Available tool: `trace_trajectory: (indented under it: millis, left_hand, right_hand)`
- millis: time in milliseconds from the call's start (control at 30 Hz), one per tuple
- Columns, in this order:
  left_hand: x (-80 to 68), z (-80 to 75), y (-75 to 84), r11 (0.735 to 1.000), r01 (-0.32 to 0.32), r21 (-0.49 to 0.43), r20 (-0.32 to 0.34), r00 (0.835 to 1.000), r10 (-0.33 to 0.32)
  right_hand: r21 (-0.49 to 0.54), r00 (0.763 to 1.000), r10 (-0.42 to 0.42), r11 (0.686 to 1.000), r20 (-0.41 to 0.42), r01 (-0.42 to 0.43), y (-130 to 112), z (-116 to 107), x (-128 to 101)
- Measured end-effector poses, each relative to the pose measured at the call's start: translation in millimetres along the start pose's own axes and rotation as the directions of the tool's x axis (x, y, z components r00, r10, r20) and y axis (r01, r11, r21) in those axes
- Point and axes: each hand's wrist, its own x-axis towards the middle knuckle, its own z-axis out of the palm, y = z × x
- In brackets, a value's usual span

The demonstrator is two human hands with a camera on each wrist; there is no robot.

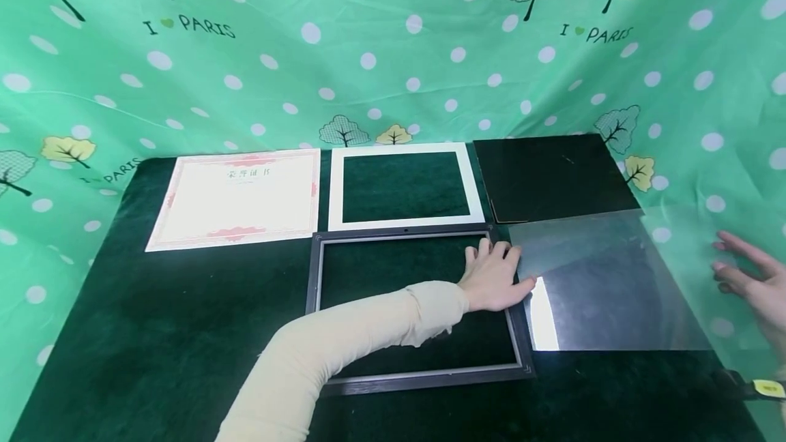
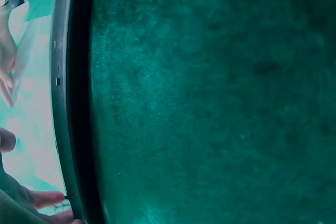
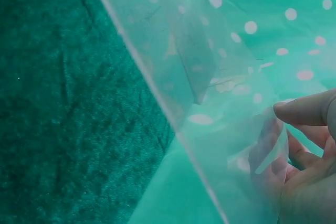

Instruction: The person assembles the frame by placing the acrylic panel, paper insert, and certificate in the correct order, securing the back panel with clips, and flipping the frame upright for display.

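Observation:
A dark picture frame (image 1: pixel 316 292) lies flat at the front middle of the green velvet table (image 1: pixel 153 333). My left hand (image 1: pixel 491 275) rests flat on the frame's right rail (image 2: pixel 65 103), its fingertips (image 2: pixel 44 199) at the left edge of a clear sheet (image 1: pixel 608 285). The sheet lies to the right of the frame and reaches past the table's right edge. At that side my right hand (image 1: pixel 746 275) holds the clear sheet (image 3: pixel 210 93); several fingers (image 3: pixel 265 153) show through it from behind, and another finger (image 3: pixel 307 109) lies on its near side.
Along the back of the table lie a certificate (image 1: pixel 239 198), a white mat border (image 1: pixel 334 189) and a black backing board (image 1: pixel 552 176). Green dotted cloth (image 1: pixel 393 39) hangs behind and at both sides. The table's front left is bare velvet.

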Motion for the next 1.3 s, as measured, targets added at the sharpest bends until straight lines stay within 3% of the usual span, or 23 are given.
trace_trajectory:
  millis: [133,267,400,533,700,833,1033,1167,1300]
  left_hand:
    - [2.4,-0.4,2.7,1.0,-0.002,0.007,0.016,1.0,0.002]
    - [6.1,-3.1,3.1,0.999,0.022,-0.046,0.033,0.999,-0.02]
    - [7.8,-7.6,1.2,0.991,0.029,-0.128,0.056,0.998,-0.022]
    - [8.1,-12.4,-3.1,0.963,0.043,-0.267,0.082,0.996,-0.022]
    - [7.7,-14.0,-10.6,0.854,0.11,-0.509,0.109,0.992,-0.063]
    - [6.7,-11.3,-16.6,0.776,0.102,-0.622,0.101,0.994,-0.05]
    - [5.6,-10.7,-23.9,0.602,0.064,-0.796,0.064,0.998,-0.022]
    - [5.2,-9.7,-24.2,0.544,0.044,-0.838,0.038,0.999,-0.022]
    - [4.7,-10.1,-18.1,0.475,-0.01,-0.88,-0.038,0.998,-0.048]
  right_hand:
    - [0.077,1.0,-0.013,0.997,0.004,0.012,-5,-1,-2]
    - [0.219,0.999,-0.028,0.976,0.035,0.02,-15,1,-5]
    - [0.357,0.997,-0.05,0.934,0.064,0.024,-20,1,-6]
    - [0.397,0.996,-0.047,0.918,0.082,0.01,-18,-2,-4]
    - [0.439,0.995,-0.039,0.898,0.092,-0.005,-12,-3,-2]
    - [0.46,0.995,-0.022,0.888,0.101,-0.027,-10,-3,-2]
    - [0.413,0.991,0.005,0.909,0.131,-0.059,-7,2,-3]
    - [0.45,0.99,-0.046,0.893,0.132,-0.018,-6,5,-6]
    - [0.495,0.989,-0.071,0.869,0.127,-0.001,-5,5,-7]
